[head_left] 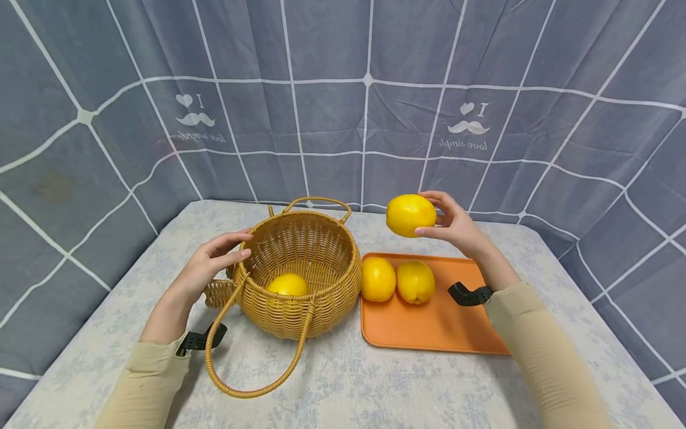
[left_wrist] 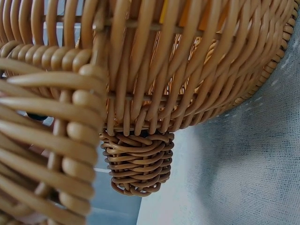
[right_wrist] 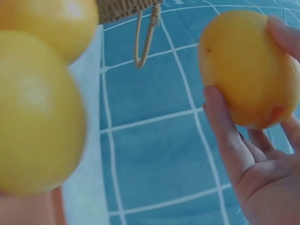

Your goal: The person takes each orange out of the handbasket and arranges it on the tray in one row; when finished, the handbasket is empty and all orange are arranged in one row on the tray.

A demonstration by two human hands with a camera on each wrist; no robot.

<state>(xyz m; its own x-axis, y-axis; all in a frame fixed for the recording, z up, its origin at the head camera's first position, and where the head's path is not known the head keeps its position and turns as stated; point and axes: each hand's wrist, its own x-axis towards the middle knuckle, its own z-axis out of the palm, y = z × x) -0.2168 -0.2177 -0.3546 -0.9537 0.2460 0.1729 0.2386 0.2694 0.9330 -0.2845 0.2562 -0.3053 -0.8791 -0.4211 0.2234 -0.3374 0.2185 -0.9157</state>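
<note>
My right hand [head_left: 455,223] holds a smooth oval yellow fruit [head_left: 410,215] between thumb and fingers, raised above the back of an orange tray [head_left: 407,330]. A reddish patch marks its skin in the right wrist view. Two similar fruits, a left one [head_left: 378,279] and a right one [head_left: 416,282], lie side by side at the tray's left end. Inside the wicker basket [head_left: 300,310] sits another yellow fruit [head_left: 288,285]. At the basket's left rim, my left hand [head_left: 206,262] touches the edge with extended thumb and fingers. That hand is mostly hidden in the left wrist view.
One loop handle [head_left: 252,394] hangs over the basket's front; the other handle [head_left: 321,199] stands at its back. A small woven projection [head_left: 218,293] sticks out to the left. The pale patterned tabletop [head_left: 332,381] meets a grey checked curtain [head_left: 332,119] behind.
</note>
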